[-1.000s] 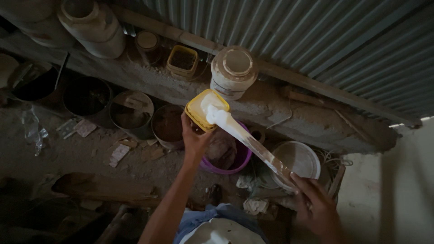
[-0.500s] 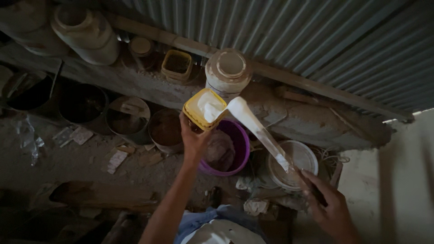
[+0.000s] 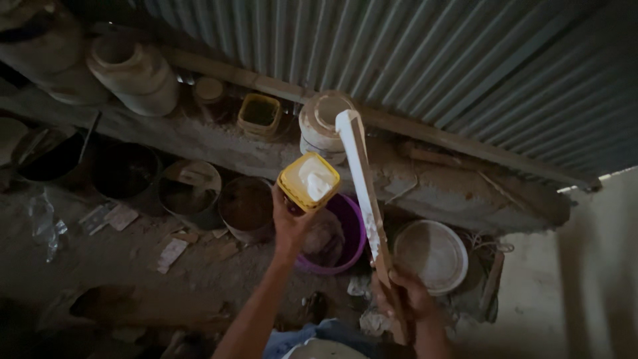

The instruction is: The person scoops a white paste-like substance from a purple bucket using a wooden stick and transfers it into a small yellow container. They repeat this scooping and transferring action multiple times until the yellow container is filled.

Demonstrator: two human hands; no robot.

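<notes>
Left hand [image 3: 290, 226] grips yellow tub [image 3: 308, 181] w/ white paste, fingers wrapped under it. Right hand [image 3: 407, 296], right of tub, fingers closed round paste-coated wooden stick [image 3: 362, 186]. Purple basin [image 3: 349, 236] below tub.

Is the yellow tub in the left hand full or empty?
Neither: the open yellow tub, held by the left hand, shows a lump of white paste inside, with bare yellow wall around it.

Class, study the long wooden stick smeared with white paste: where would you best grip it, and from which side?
Grip the wooden stick at its bare lower end, from below, where the right hand holds it. White paste coats the upper part and tip, which stands tilted beside the yellow tub.
</notes>
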